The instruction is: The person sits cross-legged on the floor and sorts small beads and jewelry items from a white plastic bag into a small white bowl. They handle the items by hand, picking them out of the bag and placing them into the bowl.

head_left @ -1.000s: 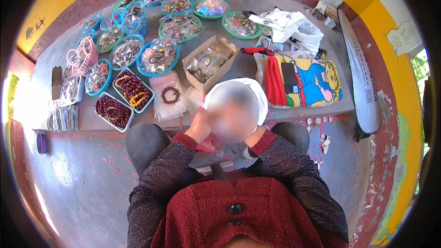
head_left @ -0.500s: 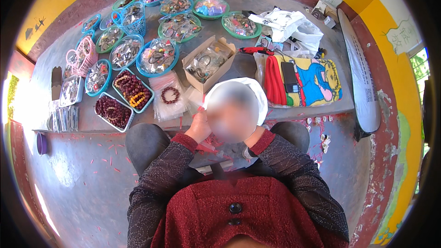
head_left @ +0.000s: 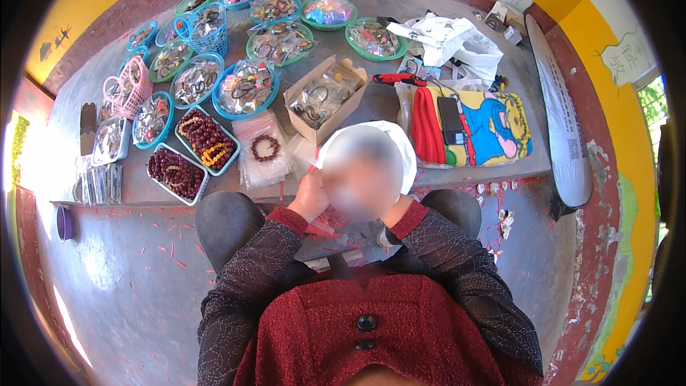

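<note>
My left hand (head_left: 310, 194) is raised between my knees, its back and wrist showing and its fingers curled inward. A blurred patch hides the fingertips and whatever they hold. Below that hand a strip of clear plastic (head_left: 321, 227) shows. Only the wrist side of my right hand (head_left: 397, 211) comes out from the same patch, so its fingers are hidden. Behind both hands is a round white thing (head_left: 407, 160), mostly covered. Just beyond my left hand lie clear plastic bags (head_left: 303, 149) and a dark red bead bracelet (head_left: 265, 148) on a stack of small bags.
An open cardboard box (head_left: 326, 100) of bagged bracelets stands ahead. Left are trays of dark red beads (head_left: 207, 141) and several round baskets (head_left: 244, 90). A phone (head_left: 450, 120) rests on a colourful folded cloth (head_left: 493, 125) at right, near white plastic bags (head_left: 446, 39).
</note>
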A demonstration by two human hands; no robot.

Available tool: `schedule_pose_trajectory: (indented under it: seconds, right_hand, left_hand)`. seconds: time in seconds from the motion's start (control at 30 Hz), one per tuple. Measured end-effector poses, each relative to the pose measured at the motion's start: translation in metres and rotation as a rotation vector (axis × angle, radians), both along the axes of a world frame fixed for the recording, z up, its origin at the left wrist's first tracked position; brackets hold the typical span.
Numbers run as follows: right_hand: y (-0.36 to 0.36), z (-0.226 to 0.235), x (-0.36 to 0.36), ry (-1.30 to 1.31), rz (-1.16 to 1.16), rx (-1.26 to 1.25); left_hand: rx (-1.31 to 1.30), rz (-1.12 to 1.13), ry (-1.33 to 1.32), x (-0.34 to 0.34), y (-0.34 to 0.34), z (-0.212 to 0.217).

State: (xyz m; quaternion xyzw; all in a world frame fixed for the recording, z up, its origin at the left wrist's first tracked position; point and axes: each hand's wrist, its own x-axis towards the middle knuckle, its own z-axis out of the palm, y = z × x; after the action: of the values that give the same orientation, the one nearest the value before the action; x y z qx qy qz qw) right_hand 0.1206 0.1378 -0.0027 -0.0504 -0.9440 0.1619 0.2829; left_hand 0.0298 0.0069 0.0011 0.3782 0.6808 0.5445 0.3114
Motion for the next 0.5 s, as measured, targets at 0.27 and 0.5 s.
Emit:
schedule_pose_trajectory:
  seconds: [0.27,0.5]
  right_hand:
    - [0.004,-0.003,0.001,0.048,0.039,-0.151]
    - [-0.005,0.028,0.0,0.002,0.006,-0.149]
  left_hand:
    - [-0.038,0.011,-0.032,-0.004,0.001,-0.009]
    - [-0.017,0.045,0.086,-0.004,0.001,-0.015]
